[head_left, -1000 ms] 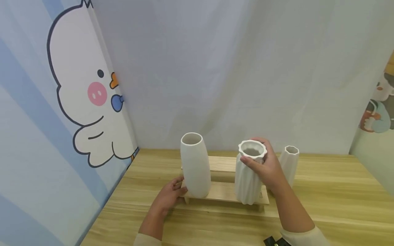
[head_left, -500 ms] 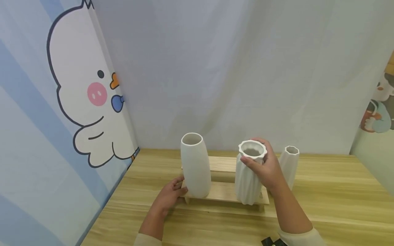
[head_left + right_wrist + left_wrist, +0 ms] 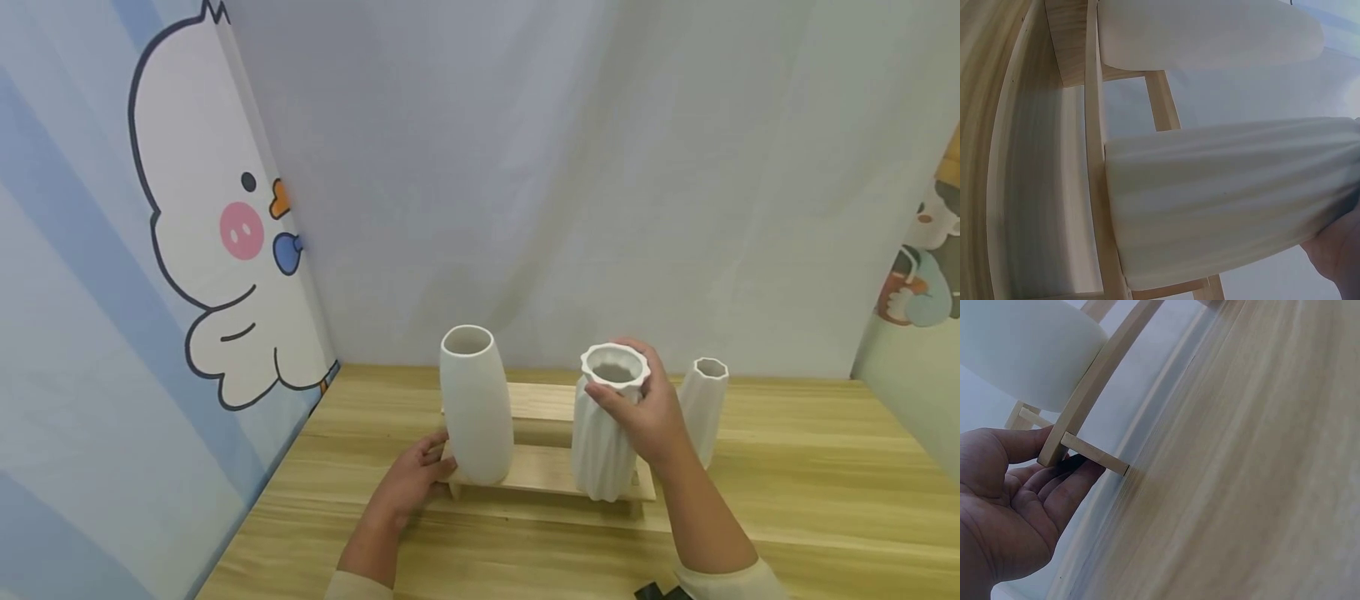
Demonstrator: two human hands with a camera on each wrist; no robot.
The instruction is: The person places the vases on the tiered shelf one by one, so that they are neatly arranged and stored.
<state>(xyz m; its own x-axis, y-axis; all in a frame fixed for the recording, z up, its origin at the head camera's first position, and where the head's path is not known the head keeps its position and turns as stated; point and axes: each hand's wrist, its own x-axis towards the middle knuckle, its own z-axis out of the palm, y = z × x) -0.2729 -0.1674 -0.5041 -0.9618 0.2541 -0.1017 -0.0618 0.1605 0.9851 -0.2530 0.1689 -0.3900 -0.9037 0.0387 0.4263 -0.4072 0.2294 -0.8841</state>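
Note:
A two-tier wooden rack [image 3: 543,467] stands on the table. My left hand [image 3: 411,479] pinches the left end of its lower shelf, thumb above and fingers below, as the left wrist view shows. Beside that hand a tall smooth white vase [image 3: 478,408] stands upright on the lower shelf. My right hand [image 3: 651,408] grips a ribbed white vase [image 3: 602,446] just under its scalloped rim, from the right. In the right wrist view the base of this ribbed vase [image 3: 1222,200] meets the lower shelf [image 3: 1099,187], with the smooth vase [image 3: 1204,34] apart from it.
A slim faceted white vase [image 3: 705,408] stands right of the rack, partly behind my right forearm. A black object [image 3: 660,592] lies near the right sleeve. A grey-white curtain [image 3: 555,183] hangs behind the wooden table [image 3: 825,467], and a cartoon-printed sheet [image 3: 187,250] lines the left.
Both hands keep their holds, and the vases stay in place. The right forearm and sleeve have shifted slightly left. The head view has moved very slightly.

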